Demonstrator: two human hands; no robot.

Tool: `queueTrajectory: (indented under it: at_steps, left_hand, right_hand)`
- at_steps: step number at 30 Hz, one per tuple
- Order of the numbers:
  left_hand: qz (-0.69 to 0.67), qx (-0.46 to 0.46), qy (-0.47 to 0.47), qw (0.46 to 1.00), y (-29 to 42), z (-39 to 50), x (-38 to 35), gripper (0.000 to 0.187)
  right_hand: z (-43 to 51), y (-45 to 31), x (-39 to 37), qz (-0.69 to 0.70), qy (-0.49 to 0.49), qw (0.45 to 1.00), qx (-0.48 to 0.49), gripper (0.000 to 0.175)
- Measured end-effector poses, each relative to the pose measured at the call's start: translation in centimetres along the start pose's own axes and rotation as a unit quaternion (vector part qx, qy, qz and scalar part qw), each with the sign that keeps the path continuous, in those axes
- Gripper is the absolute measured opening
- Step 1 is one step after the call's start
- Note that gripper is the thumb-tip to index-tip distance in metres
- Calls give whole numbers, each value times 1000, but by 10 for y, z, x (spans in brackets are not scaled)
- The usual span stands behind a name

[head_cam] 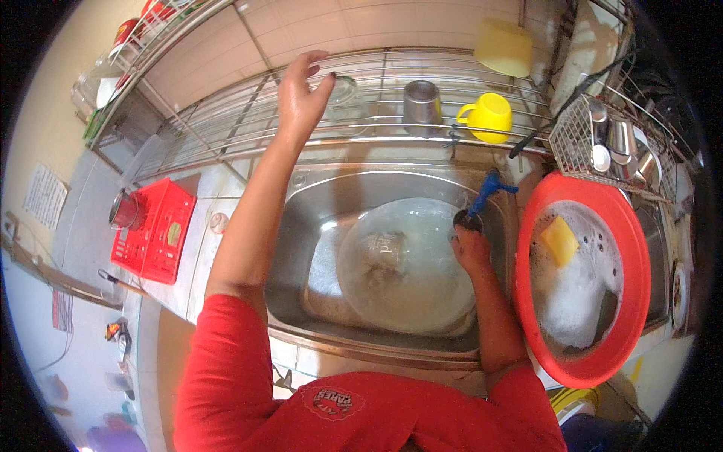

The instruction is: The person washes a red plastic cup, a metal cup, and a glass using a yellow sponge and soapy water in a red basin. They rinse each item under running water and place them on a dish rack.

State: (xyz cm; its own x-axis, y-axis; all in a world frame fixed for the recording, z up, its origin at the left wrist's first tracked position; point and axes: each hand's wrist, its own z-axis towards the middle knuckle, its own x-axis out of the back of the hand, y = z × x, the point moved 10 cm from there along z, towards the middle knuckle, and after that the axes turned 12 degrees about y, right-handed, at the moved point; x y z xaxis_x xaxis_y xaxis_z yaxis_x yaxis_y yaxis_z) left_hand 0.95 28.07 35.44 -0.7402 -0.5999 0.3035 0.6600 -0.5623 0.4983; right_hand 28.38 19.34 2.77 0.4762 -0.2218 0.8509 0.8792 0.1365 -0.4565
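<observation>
My left hand is raised over the wire rack, fingers apart, beside an upturned clear glass. Right of that glass stand a metal cup and an upturned yellow plastic mug. My right hand is at the right side of the steel sink, its fingers closed on a small dark-looking cup or glass below the blue faucet. A large round basin of water sits in the sink below my right hand's left side.
Right of the sink, a red basin holds suds and a yellow sponge. Behind it is a wire basket with metal cups. A red plastic basket with a metal cup sits on the left counter.
</observation>
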Motion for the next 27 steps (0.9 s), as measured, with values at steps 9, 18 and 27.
queueTrajectory:
  at_steps: [9, 18, 27]
  left_hand:
    - [-134, -24, -92, 986, 49, -131, -31, 22]
    - [-237, 479, -351, 769, -54, -297, -163, 28]
    - [-260, 639, -351, 633, -46, -376, -271, 31]
  right_hand:
    - [-2, 2, 2, -94, -51, 994, -25, 16]
    - [3, 67, -25, 226, 99, 952, -178, 27]
    - [-27, 102, -40, 601, 220, 614, -462, 27]
